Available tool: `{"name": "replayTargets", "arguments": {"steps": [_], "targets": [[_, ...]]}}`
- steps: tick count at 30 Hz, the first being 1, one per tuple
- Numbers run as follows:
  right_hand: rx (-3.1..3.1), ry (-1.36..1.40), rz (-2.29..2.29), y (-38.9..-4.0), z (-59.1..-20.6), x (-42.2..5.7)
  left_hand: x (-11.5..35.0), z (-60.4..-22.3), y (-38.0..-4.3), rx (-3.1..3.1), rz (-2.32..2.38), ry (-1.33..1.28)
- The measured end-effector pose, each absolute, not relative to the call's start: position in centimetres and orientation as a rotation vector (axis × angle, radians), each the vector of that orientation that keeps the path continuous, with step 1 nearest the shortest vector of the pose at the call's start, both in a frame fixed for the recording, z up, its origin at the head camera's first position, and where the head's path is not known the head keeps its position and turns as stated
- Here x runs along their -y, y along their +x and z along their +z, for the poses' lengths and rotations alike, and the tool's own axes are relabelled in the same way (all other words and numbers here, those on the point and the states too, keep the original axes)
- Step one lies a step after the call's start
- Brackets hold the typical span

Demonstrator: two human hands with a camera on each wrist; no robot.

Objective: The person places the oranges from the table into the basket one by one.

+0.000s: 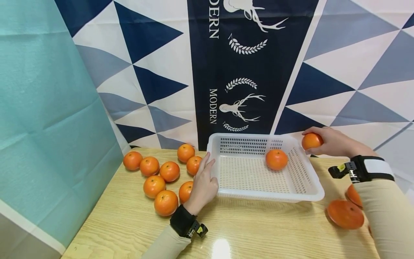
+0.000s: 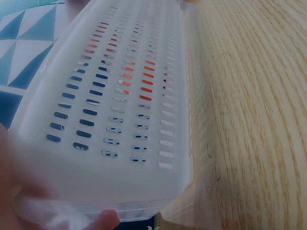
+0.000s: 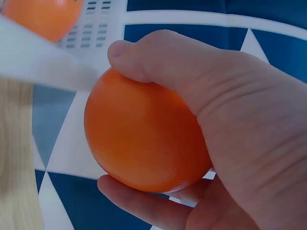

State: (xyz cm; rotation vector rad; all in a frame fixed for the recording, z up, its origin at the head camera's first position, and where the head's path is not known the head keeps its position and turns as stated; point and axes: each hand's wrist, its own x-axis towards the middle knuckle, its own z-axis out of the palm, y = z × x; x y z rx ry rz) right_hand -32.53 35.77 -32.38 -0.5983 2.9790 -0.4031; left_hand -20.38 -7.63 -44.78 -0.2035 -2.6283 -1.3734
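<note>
While the left hand [image 1: 204,183] touches the basket [image 1: 252,195] at its nine o'clock (head view; grip: cannot tell), the right hand [image 1: 331,140] is clamped on an orange [image 1: 312,141] beside the basket's two o'clock. Left wrist: fingertip [image 2: 108,219] near seven. Right wrist: orange between thumb [image 3: 153,55] at twelve and finger [image 3: 144,201] at six.

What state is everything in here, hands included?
Basket: upright, one orange fruit inside.
Held fruit: gripped, outside the basket's right end.
Right hand: gripping that fruit.
Left hand: at the basket's left end; exact grip unclear.
Eight left-side fruits: loose on the table.
Right-side fruits: on the table, partly hidden by the right sleeve.
Wristbands: worn on both wrists.
Patterned backdrop: creased.
</note>
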Motion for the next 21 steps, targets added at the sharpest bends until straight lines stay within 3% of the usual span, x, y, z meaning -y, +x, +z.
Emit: {"name": "replayTargets", "arguments": {"steps": [21], "targets": [[-2.980,-0.594,-0.351,-31.8,-32.6,-31.3,7.7,-45.0,-20.6,2.620,-1.356,-0.208]]}}
